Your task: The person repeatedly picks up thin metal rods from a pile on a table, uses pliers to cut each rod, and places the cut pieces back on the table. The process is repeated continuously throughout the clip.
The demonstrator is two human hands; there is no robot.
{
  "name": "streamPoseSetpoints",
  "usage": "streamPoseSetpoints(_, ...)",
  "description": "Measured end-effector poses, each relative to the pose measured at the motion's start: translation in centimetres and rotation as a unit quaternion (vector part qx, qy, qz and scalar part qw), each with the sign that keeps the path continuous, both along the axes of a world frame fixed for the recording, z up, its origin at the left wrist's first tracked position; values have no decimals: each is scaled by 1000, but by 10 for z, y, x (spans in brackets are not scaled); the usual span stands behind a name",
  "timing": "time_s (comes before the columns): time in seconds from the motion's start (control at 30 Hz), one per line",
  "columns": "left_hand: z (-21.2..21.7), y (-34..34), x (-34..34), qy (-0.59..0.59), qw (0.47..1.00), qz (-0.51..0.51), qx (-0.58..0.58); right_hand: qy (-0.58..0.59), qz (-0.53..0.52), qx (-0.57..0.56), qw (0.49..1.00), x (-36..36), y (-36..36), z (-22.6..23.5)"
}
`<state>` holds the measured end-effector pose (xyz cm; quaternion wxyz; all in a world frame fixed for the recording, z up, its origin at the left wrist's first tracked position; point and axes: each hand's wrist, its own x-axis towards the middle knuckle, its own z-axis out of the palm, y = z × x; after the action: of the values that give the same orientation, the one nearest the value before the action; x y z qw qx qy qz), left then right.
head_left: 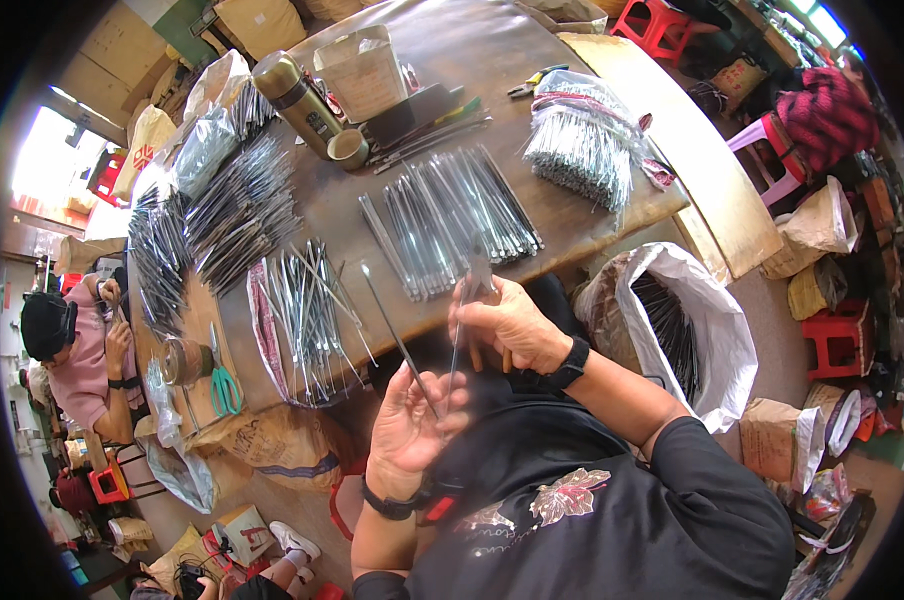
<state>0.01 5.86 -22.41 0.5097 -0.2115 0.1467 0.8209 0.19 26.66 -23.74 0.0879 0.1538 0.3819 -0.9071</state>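
My left hand [409,420] is closed, fingers curled round a thin metal rod [392,325] that slants up toward the table edge. Above and to its right, my right hand [512,325] pinches a second thin rod [453,350], which reaches down to the left fingers. A blurred grey piece [480,268] shows at the right fingertips; its kind cannot be made out. Just beyond the hands, a row of shiny rods [452,215] lies side by side on the brown table [317,200]. A looser bundle of rods [307,320] lies on an opened plastic bag left of them.
Dark rods are heaped [237,205] at the left. A metal flask [297,100], a cup [348,149], an open box [362,75] and a bagged rod bundle [582,145] stand farther back. Scissors [224,385] lie near-left. A white sack [707,330] is right; a co-worker [87,350] sits left.
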Motion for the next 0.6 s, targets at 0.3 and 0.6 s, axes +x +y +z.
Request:
streamPoseSetpoints(0.3,-4,-2,2,-42,997,12,68,-9,11,-41,999,0,-2,-5)
streamPoseSetpoints(0.6,-2,2,5,-71,997,14,-8,17,14,-37,999,1,-5,1)
